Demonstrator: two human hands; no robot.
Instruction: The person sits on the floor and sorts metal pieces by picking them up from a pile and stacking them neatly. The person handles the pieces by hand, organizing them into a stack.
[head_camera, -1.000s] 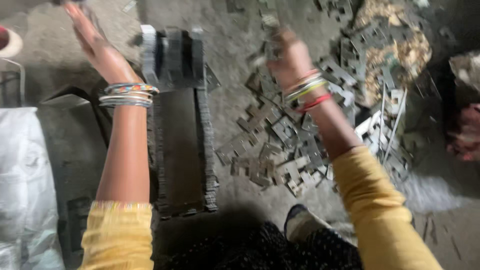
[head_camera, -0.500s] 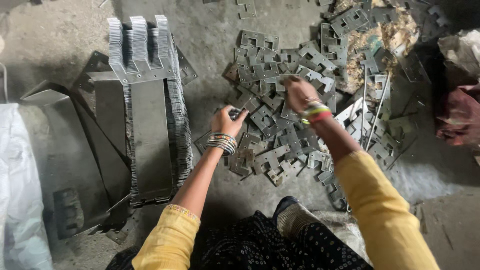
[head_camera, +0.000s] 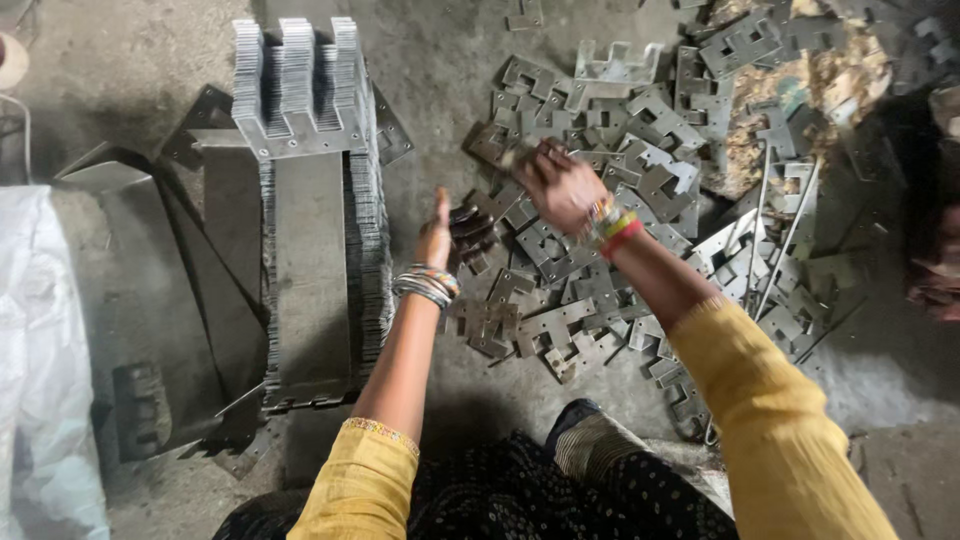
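Observation:
My left hand (head_camera: 443, 230) grips a small bunch of flat grey metal stampings (head_camera: 472, 225) on edge, just right of a long stacked row of the same plates (head_camera: 310, 200). My right hand (head_camera: 560, 185) is over a loose heap of E-shaped metal plates (head_camera: 620, 130) on the floor and pinches one blurred plate (head_camera: 510, 155) at its fingertips. Both wrists wear bangles, and both sleeves are yellow.
A white woven sack (head_camera: 40, 350) lies at the left edge. Dark bent sheet pieces (head_camera: 150, 300) sit left of the stacked row. Thin metal rods (head_camera: 775, 240) and wood shavings (head_camera: 810, 90) mix into the heap at right. My knees (head_camera: 560, 490) are at the bottom.
My left hand came down from the far top of the stacked row to the heap and took up plates. My right hand moved left a little across the heap.

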